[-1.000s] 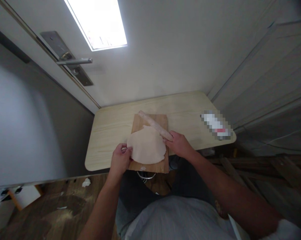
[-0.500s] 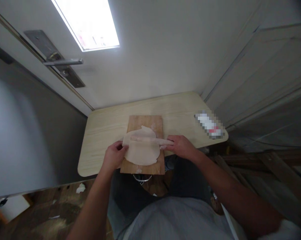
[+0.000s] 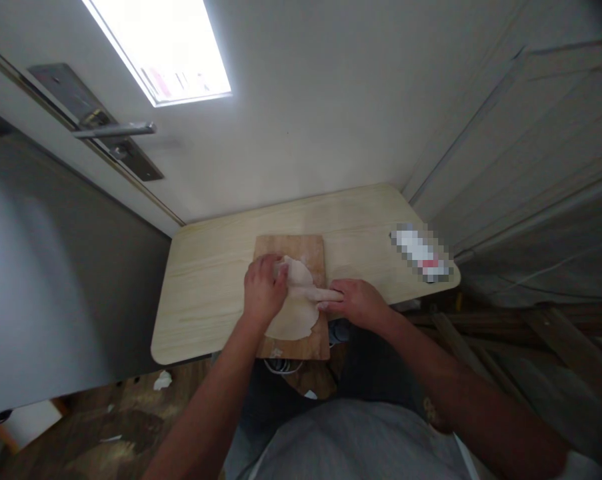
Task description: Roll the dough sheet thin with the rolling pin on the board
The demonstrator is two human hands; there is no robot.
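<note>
A thin, pale sheet of dough (image 3: 293,323) lies on a wooden board (image 3: 313,247). My right hand (image 3: 359,303) is closed round the near end of a slim, flour-dusted rolling pin (image 3: 324,295), at the board's right side. The pin reaches left across the dough; its other end is out of sight, and whether dough or my hand covers it I cannot tell. At the dough's far left edge is my left hand (image 3: 265,288), thumb and fingers pinched on the sheet.
The board rests on a light wooden table (image 3: 205,287) with rounded corners, against a white door with a metal handle (image 3: 115,130). A blurred-out phone-like object (image 3: 421,253) lies at the table's right end. My legs are below the near edge.
My left hand has moved from the dough's left side up and right to its far edge. The right hand stays on the rolling pin's end. The view has shifted slightly.
</note>
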